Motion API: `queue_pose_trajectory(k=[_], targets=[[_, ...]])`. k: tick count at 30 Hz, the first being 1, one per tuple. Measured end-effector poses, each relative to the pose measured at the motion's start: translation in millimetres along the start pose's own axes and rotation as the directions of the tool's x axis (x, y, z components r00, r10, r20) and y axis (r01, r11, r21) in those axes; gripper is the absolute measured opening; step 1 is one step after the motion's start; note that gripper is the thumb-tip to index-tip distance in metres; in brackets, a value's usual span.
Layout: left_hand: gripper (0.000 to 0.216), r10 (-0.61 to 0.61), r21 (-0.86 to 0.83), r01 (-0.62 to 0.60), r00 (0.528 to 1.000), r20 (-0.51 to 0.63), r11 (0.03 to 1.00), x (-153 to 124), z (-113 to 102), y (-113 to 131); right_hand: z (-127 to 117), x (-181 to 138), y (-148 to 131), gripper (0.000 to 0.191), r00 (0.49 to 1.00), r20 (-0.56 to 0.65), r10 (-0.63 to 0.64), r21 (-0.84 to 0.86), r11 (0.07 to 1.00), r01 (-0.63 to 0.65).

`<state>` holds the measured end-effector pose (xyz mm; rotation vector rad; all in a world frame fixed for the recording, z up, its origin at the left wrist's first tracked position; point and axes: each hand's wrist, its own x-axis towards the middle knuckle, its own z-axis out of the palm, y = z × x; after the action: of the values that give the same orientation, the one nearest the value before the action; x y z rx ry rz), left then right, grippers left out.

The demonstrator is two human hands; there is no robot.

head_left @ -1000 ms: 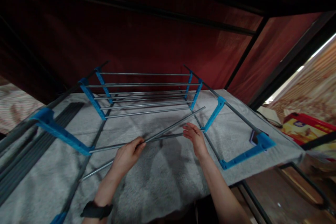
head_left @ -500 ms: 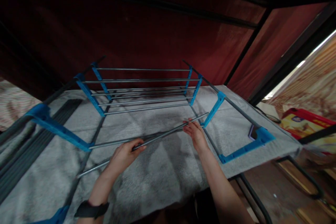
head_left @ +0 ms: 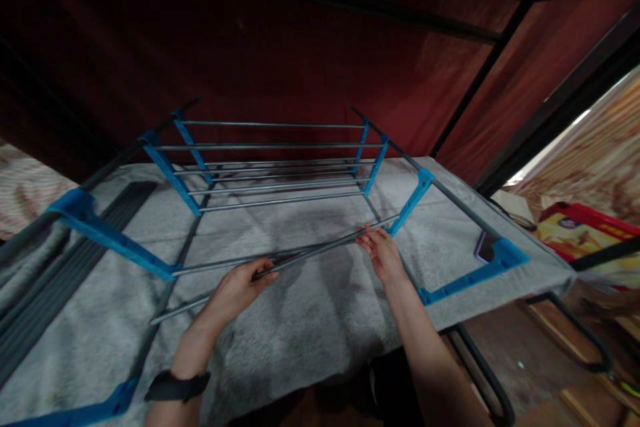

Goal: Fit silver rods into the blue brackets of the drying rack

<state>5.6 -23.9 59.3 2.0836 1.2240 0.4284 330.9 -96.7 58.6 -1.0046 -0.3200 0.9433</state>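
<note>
A thin grey metal rod (head_left: 183, 308) slants across the near part of a rack frame of dark tubes and blue plastic brackets. My left hand (head_left: 243, 283) is closed around this rod left of its middle. Near the rod's right end, my right hand (head_left: 381, 252) pinches it with the fingertips. That end lies against the middle blue bracket (head_left: 413, 200) on the right side. Just behind runs another rod (head_left: 205, 268), its left end at the left blue bracket (head_left: 120, 247). Exactly where the two rods cross is hard to make out.
Several rods (head_left: 280, 145) span the blue brackets at the back. A bundle of dark tubes (head_left: 65, 267) lies on the grey cloth (head_left: 300, 327) at left. A phone (head_left: 484, 247) rests near the right bracket (head_left: 480, 277). Beyond the edge are a red-and-yellow package (head_left: 580, 230) and a dark red curtain (head_left: 280, 60).
The held rod's right end has shifted slightly, now against the right bracket, and the rod lies closer to the one behind. My right hand has moved a little rightward; the view has tilted slightly.
</note>
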Motion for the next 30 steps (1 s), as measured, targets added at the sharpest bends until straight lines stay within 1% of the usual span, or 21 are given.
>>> queue_pose_trajectory(k=[4,7,11,14,19,25,30], targets=[[0.038,0.007,0.050,-0.005,1.000,-0.028,0.999,2,0,-1,-3,1,-1,0.025,1.000,-0.002,0.020,-0.005,1.000,-0.020],[0.035,0.006,0.122,0.001,0.998,-0.059,0.993,1,-2,2,-5,2,-4,0.021,0.999,-0.031,0.042,0.011,0.999,-0.042],[0.027,0.068,0.212,-0.041,0.990,-0.125,0.976,2,-5,6,-9,4,-8,0.019,0.993,-0.107,0.059,0.070,0.996,-0.052],[0.024,0.116,0.279,-0.069,0.981,-0.155,0.958,3,-5,6,-11,6,-10,0.020,0.984,-0.151,0.098,0.096,0.992,-0.084],[0.023,0.155,0.379,-0.081,0.973,-0.169,0.922,4,0,10,-14,6,-11,0.016,0.981,-0.167,0.101,0.107,0.991,-0.083],[0.025,0.180,0.392,-0.110,0.972,-0.147,0.914,6,2,9,-16,7,-11,0.015,0.978,-0.186,0.096,0.117,0.990,-0.075],[0.025,0.173,0.398,-0.087,0.967,-0.185,0.913,6,1,13,-24,8,-11,0.013,0.980,-0.170,0.105,0.094,0.992,-0.090]])
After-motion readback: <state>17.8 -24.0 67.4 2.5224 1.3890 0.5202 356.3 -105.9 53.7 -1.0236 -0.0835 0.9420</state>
